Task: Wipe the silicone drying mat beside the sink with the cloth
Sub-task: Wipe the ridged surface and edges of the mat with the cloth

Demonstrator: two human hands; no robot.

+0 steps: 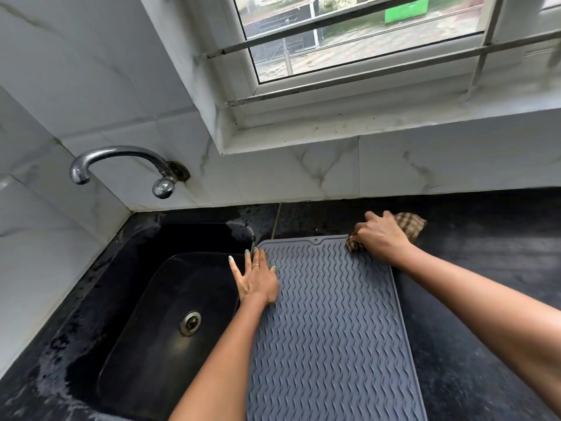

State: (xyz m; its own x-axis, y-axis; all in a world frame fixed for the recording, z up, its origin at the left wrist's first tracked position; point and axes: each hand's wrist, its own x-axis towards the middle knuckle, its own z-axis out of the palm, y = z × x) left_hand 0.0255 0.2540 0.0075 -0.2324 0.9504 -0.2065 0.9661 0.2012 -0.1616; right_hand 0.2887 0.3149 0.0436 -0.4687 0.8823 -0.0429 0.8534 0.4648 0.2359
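At mat's (pixel 331 323) far-right corner, right hand (pixel 381 237) grips cloth (pixel 409 223).

The mat (pixel 334 323) is slate grey, ribbed all over with rows of wavy lines. The cloth (pixel 409 223) at its far right corner is brown with a pale check. The surface (pixel 485 268) and the sink (pixel 151 299) on the left are black, the drain (pixel 190 323) silver. The tap (pixel 121 165) is shiny chrome. Wall tiles (pixel 425 168) are white with grey marble veins. Nails on the left hand (pixel 255 281) are pale green.

Soft window (pixel 364 34) daylight; wide-angle edge distortion.
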